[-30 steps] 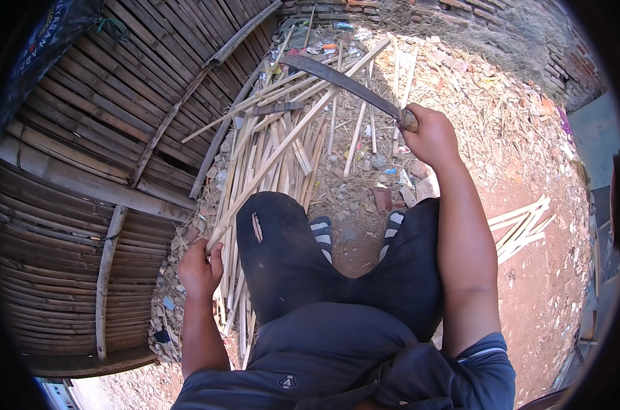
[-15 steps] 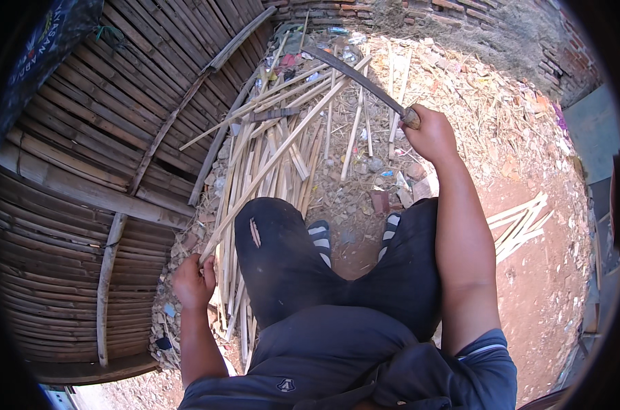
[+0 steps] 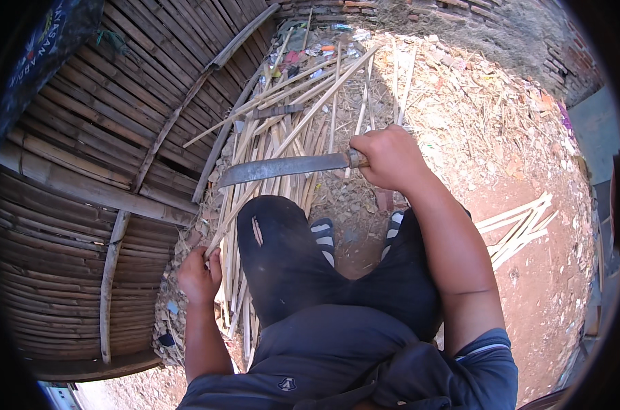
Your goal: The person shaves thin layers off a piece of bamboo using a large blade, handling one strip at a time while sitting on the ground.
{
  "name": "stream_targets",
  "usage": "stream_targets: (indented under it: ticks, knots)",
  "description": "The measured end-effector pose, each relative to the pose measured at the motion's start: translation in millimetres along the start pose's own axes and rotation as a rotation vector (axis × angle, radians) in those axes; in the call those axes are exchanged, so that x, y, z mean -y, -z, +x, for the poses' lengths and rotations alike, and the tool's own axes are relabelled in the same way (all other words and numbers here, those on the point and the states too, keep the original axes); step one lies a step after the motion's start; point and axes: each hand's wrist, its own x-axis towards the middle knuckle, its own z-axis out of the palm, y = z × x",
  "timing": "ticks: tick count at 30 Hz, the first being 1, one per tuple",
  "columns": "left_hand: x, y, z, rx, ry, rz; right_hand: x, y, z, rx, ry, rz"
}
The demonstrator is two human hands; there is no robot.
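My right hand (image 3: 390,156) grips the wooden handle of a machete (image 3: 286,168), whose long grey blade points left across the pile. The blade lies over a long pale bamboo strip (image 3: 323,102); whether they touch I cannot tell. My left hand (image 3: 201,275) is closed round the near end of that strip, beside my left knee. The strip slants up and away to the right, over the heap. Beneath it lies a loose pile of bamboo strips (image 3: 261,152), partly hidden by the blade and my leg.
A slatted bamboo wall (image 3: 85,130) rises close on the left. A brick wall (image 3: 453,17) stands at the far side. Rubble and shavings (image 3: 474,116) cover the ground ahead. More split strips (image 3: 522,229) lie on bare earth to the right. My sandalled feet (image 3: 323,239) are between.
My right hand has come nearer and left, swinging the machete from pointing far-left to lying across the strip. My left hand keeps its hold, shifted very slightly.
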Motion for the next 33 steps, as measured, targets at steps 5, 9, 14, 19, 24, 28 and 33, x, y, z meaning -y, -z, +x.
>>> stream_targets:
  ticks: [5,9,14,19,24,28,33]
  knots:
    - [4.9,-3.7,-0.9,-0.004,0.024,0.040,-49.9,13.7,-10.4,-0.118,-0.401,0.007]
    - [-2.8,-4.3,4.8,-0.013,0.029,-0.001,-47.9,7.9,-12.8,-0.173,-0.311,0.044]
    - [-11.7,-10.1,8.6,-0.006,0.030,-0.027,1.0,-12.9,-3.0,-0.081,0.056,0.043]
    - [-11.4,-6.4,7.3,0.004,0.026,-0.033,-5.2,-6.0,2.5,-0.083,0.039,0.004]
    - [-9.5,-2.6,6.7,0.009,0.056,-0.027,-55.9,2.7,-8.3,-0.177,-0.378,0.057]
    - [-21.9,-6.5,11.7,0.018,0.085,-0.110,-45.4,-9.3,-9.7,-0.166,-0.215,0.022]
    - [-25.3,-5.4,12.5,0.042,0.022,-0.048,-5.5,-9.7,-1.1,-0.093,0.093,-0.037]
